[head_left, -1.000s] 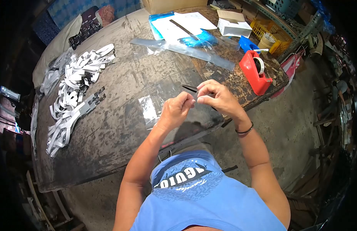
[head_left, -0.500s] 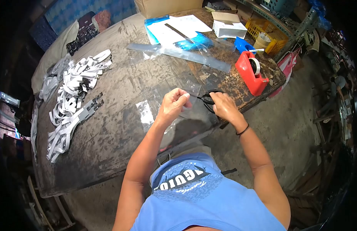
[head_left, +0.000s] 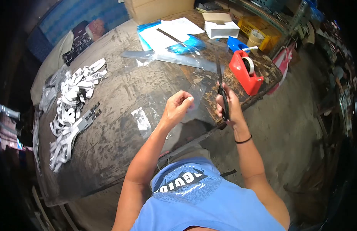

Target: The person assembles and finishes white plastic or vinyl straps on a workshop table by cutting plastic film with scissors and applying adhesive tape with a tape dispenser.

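While the right hand [head_left: 229, 106] grips black scissors [head_left: 219, 75] just left of the red tape dispenser [head_left: 239, 70], the left hand [head_left: 178, 109], farther left of it, pinches what seems clear film [head_left: 199, 93]. Cutting looks like the step in hand; any snip calls for turning the scissors filmward.

Head view — looking forward, down over table [head_left: 120, 82].

A broad, grey-brown wooden table [head_left: 103, 154], stained and scuffed.
On its left, heaped flat white-and-dark straps [head_left: 72, 86]; near the front edge, a clear, glossy plastic sheet [head_left: 141, 119]; farther back I see a long translucent plastic strip [head_left: 172, 58], white papers [head_left: 169, 32] over blue plastic [head_left: 188, 46], an open white cardboard box [head_left: 222, 30], and, rightward, a red tape dispenser [head_left: 244, 75].
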{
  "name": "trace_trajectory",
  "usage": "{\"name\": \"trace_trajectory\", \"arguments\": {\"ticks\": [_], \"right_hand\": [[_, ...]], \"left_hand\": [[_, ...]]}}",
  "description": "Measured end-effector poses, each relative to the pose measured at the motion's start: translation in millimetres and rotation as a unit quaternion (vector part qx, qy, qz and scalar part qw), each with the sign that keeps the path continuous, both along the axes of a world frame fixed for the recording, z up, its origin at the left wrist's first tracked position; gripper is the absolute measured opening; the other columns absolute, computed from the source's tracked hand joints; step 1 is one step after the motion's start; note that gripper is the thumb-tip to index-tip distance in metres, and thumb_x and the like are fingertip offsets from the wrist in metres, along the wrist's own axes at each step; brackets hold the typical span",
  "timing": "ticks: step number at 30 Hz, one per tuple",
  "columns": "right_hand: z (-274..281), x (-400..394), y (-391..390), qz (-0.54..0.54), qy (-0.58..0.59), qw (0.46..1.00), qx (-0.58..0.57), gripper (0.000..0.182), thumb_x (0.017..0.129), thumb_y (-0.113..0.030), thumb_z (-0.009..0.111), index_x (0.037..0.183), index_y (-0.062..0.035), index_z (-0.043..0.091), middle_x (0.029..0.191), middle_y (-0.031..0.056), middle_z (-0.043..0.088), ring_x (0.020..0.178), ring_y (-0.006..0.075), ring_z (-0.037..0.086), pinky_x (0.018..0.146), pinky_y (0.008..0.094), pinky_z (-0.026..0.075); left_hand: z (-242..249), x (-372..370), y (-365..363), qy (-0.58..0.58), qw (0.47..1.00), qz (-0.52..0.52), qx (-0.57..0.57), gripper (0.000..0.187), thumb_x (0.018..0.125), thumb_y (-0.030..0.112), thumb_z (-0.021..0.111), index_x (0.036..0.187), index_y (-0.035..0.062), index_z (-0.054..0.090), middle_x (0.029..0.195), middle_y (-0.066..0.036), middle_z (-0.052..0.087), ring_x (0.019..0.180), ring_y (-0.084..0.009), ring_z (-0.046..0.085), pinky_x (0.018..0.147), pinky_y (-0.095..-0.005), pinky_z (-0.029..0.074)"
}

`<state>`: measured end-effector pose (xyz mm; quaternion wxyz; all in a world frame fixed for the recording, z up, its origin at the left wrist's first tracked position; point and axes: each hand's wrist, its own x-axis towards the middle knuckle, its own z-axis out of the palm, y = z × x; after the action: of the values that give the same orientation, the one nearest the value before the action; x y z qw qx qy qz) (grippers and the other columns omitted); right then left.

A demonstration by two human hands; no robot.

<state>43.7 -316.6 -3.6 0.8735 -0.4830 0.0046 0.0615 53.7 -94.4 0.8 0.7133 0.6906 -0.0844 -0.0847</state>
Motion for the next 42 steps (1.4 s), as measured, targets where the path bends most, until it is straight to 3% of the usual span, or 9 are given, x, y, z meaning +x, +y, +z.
{"name": "trace_trajectory", "arguments": {"ticks": [3, 9, 11, 24, 26, 30, 33, 37, 42], "right_hand": [[26, 1, 24, -0.028, -0.015, 0.989, -0.145, 0.069, 0.082, -0.007, 0.073, 0.142, -0.0094, 0.039, 0.085, 0.0020, 0.057, 0.052, 0.0047, 0.051, 0.039, 0.0201, 0.040], [36, -5, 46, -0.017, -0.085, 0.983, -0.164, 0.071, 0.081, -0.003, 0.069, 0.144, -0.0075, 0.038, 0.082, -0.0023, 0.054, 0.060, 0.0023, 0.050, 0.048, 0.0184, 0.040], [40, -9, 50, -0.017, -0.136, 0.971, -0.198, 0.069, 0.081, -0.003, 0.068, 0.143, -0.0056, 0.038, 0.082, -0.0042, 0.053, 0.066, 0.0018, 0.048, 0.055, 0.0178, 0.040], [32, -3, 44, -0.052, -0.106, 0.982, -0.148, 0.064, 0.084, -0.004, 0.065, 0.142, -0.0063, 0.039, 0.084, 0.0019, 0.056, 0.055, 0.0048, 0.051, 0.043, 0.0193, 0.042], [19, -5, 34, -0.042, -0.102, 0.980, -0.164, 0.064, 0.089, -0.030, 0.070, 0.139, -0.0042, 0.039, 0.084, 0.0020, 0.053, 0.055, 0.0046, 0.051, 0.044, 0.0195, 0.043], [7, -34, 11, 0.011, -0.119, 0.967, -0.224, 0.062, 0.092, -0.037, 0.063, 0.138, -0.0030, 0.039, 0.083, 0.0016, 0.052, 0.056, 0.0061, 0.049, 0.047, 0.0214, 0.044], [-7, -60, 1, 0.043, -0.120, 0.950, -0.284, 0.080, 0.089, -0.061, 0.056, 0.138, -0.0011, 0.039, 0.086, 0.0020, 0.052, 0.060, 0.0078, 0.052, 0.054, 0.0238, 0.047], [-8, -78, 1, 0.077, -0.078, 0.936, -0.335, 0.067, 0.091, -0.045, 0.063, 0.138, -0.0014, 0.041, 0.086, 0.0060, 0.057, 0.067, 0.0140, 0.057, 0.061, 0.0285, 0.049], [-23, -75, 5, 0.052, -0.123, 0.906, -0.401, 0.073, 0.090, -0.055, 0.059, 0.136, -0.0003, 0.044, 0.083, 0.0087, 0.055, 0.079, 0.0215, 0.058, 0.075, 0.0346, 0.047]], "left_hand": [[1, -5, -2, -0.014, 0.998, -0.022, 0.050, 0.017, 0.093, 0.021, 0.061, 0.097, 0.0037, 0.060, 0.084, -0.001, 0.064, 0.079, -0.0088, 0.060, 0.066, -0.0253, 0.046], [11, -10, 5, -0.085, 0.994, -0.048, 0.056, 0.018, 0.094, 0.021, 0.061, 0.098, 0.0033, 0.060, 0.085, -0.001, 0.065, 0.079, -0.0079, 0.060, 0.068, -0.0248, 0.047], [28, -10, -2, -0.066, 0.997, -0.029, -0.023, 0.019, 0.093, 0.022, 0.063, 0.100, 0.0034, 0.061, 0.086, -0.001, 0.065, 0.078, -0.0083, 0.060, 0.069, -0.0246, 0.047], [4, 0, -7, -0.013, 0.998, -0.055, -0.039, 0.019, 0.095, 0.021, 0.059, 0.094, 0.0027, 0.062, 0.078, -0.004, 0.065, 0.070, -0.0102, 0.061, 0.063, -0.0235, 0.046], [7, 4, -7, 0.010, 0.997, -0.029, -0.067, 0.018, 0.095, 0.021, 0.059, 0.093, 0.0033, 0.062, 0.077, -0.003, 0.065, 0.067, -0.0095, 0.059, 0.061, -0.0226, 0.046], [10, 11, -2, 0.020, 0.997, -0.033, -0.067, 0.017, 0.095, 0.020, 0.060, 0.091, 0.0044, 0.061, 0.075, -0.003, 0.064, 0.065, -0.0086, 0.058, 0.059, -0.0223, 0.046], [16, 13, -5, 0.038, 0.997, -0.024, -0.066, 0.016, 0.094, 0.020, 0.060, 0.090, 0.0048, 0.061, 0.074, -0.002, 0.064, 0.063, -0.0081, 0.058, 0.059, -0.0224, 0.046], [17, 15, -11, 0.035, 0.998, -0.035, -0.046, 0.016, 0.094, 0.020, 0.061, 0.090, 0.0049, 0.061, 0.073, -0.002, 0.064, 0.063, -0.0075, 0.057, 0.059, -0.0222, 0.045], [21, 13, -15, 0.024, 0.998, -0.036, -0.045, 0.016, 0.094, 0.021, 0.061, 0.090, 0.0047, 0.062, 0.073, -0.001, 0.063, 0.063, -0.0069, 0.057, 0.059, -0.0218, 0.045]]}}
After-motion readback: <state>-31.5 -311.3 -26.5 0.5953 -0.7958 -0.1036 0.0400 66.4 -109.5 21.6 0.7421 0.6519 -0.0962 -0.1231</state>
